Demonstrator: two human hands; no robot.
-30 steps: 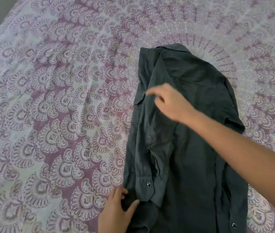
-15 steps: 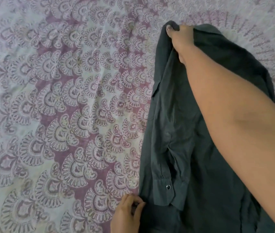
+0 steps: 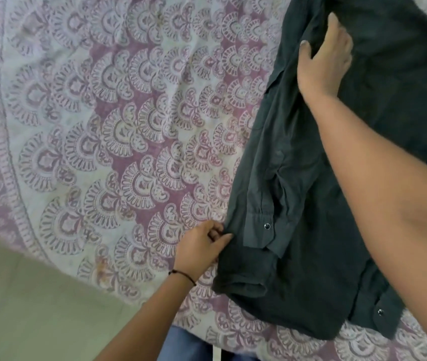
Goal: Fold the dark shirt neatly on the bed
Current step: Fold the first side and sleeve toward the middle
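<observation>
The dark shirt (image 3: 319,194) lay on the bedsheet (image 3: 103,126), toward the right side of the bed, with one sleeve folded inward so its cuff (image 3: 264,230) rested on the body. My left hand (image 3: 202,247) was closed, pinching the folded left edge low down, I think to keep this fold in its place. My right hand (image 3: 324,61) gripped the cloth near the shoulder, thumb over a ridge of fabric, probably to pull the edge straight. My right forearm hid the middle of the shirt, and the collar and the far side were cut off by the frame.
</observation>
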